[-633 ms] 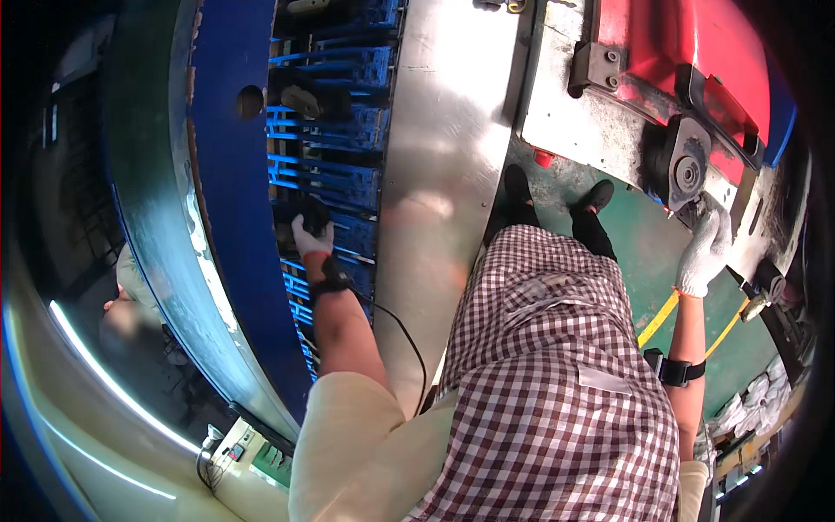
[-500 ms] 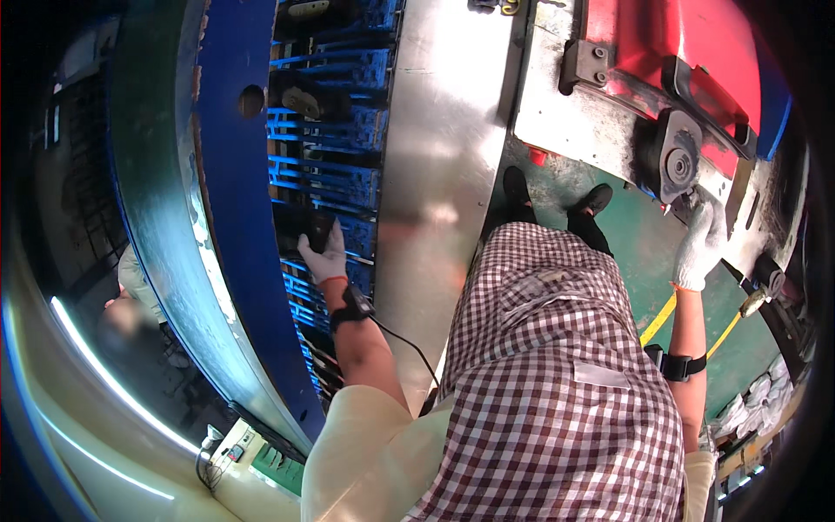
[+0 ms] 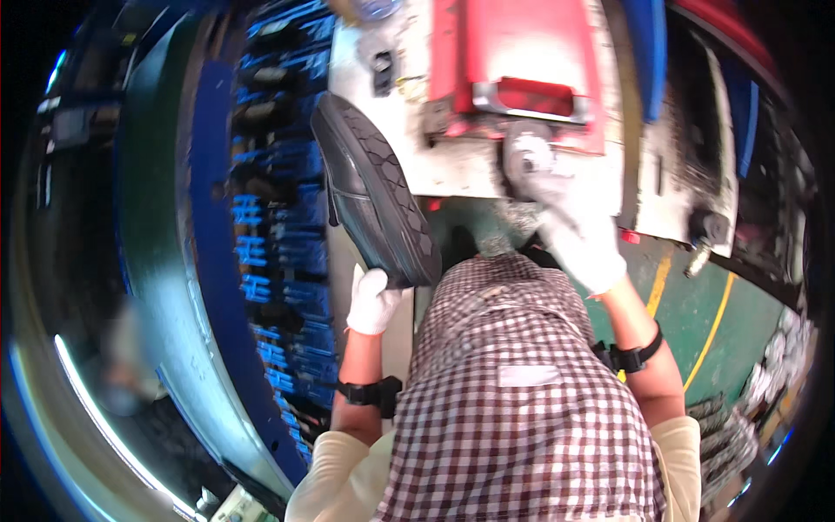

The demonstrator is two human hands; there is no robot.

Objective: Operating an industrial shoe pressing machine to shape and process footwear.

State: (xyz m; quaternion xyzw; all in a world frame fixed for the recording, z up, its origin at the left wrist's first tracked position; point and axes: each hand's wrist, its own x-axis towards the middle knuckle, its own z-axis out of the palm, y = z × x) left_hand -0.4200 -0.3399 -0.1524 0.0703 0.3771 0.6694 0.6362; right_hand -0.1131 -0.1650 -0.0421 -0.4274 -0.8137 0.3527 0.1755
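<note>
A black shoe with a treaded sole is gripped at its lower end by my left hand, which wears a white glove. The shoe tilts up and leftward, its sole turned to the right. My right hand, gloved too, is at the grey round fitting on the front of a red machine. Its fingers are smeared by motion, and whether they hold anything is unclear. Below the fitting there is a blurred grey patch that I cannot make out.
On my left runs a rack of blue bars with dark items in it, beside a blue panel. A small black object lies on the pale worktop. Another person, blurred, is at far left.
My left hand has left the rack and come toward me, now with the shoe in it. I have turned right, so the red machine is now ahead. My right hand stays near the fitting.
</note>
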